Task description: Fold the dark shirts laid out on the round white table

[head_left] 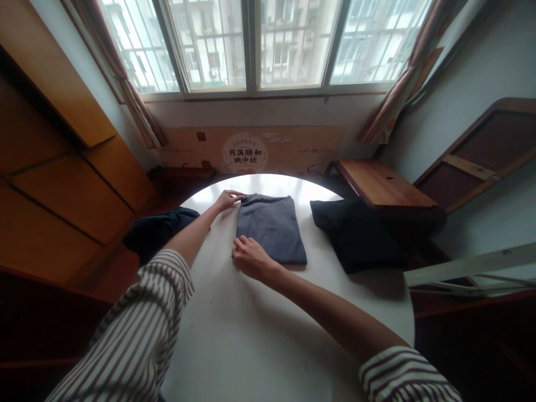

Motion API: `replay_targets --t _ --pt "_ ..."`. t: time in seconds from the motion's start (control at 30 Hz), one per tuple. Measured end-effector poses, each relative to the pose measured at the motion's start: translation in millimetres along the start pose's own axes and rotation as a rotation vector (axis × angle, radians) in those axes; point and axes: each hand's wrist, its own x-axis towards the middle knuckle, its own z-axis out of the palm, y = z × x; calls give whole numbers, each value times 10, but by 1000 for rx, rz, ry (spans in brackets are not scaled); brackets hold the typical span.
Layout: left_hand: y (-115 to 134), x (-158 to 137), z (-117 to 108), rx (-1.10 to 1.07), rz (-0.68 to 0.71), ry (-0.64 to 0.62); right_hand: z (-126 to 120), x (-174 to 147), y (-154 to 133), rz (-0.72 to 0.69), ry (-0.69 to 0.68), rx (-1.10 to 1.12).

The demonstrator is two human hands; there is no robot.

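Note:
A grey folded garment (270, 226), which looks like a shirt, lies flat as a rough rectangle on the white round table (251, 329). My left hand (229, 200) pinches its far left corner between thumb and fingers. At the near left corner, my right hand (250, 255) has its fingers curled closed over the cloth edge. The fingertips of the right hand are partly hidden from me.
A black folded garment (355, 234) lies at the table's right edge. Dark clothing (161, 229) hangs over the left edge. Behind stand a wooden desk (385, 181) at right and the window (251, 44); wooden cabinets (54, 195) are at left.

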Motion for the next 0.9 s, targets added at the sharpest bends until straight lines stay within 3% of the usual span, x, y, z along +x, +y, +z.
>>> replay_targets --t 0.33,0.5,0.63,0.7,0.77,0.83,0.9 --pt "113 152 102 86 -51 65 58 -148 -119 -195 -70 19" --pt "309 17 72 225 -123 78 -73 -462 -39 11 41 103" --pt "591 -533 -53 332 -117 42 -246 -1090 304 243 145 80" --pt "761 -1005 -107 423 36 -48 -289 -1397 499 219 122 17" --pt "907 -1523 -139 512 331 -197 -298 -1616 652 178 90 -48" --pt "985 -1980 -154 579 574 -325 -283 -1730 739 158 63 -102" --pt "978 -2298 -159 653 707 -372 -259 -1766 773 115 37 -141"
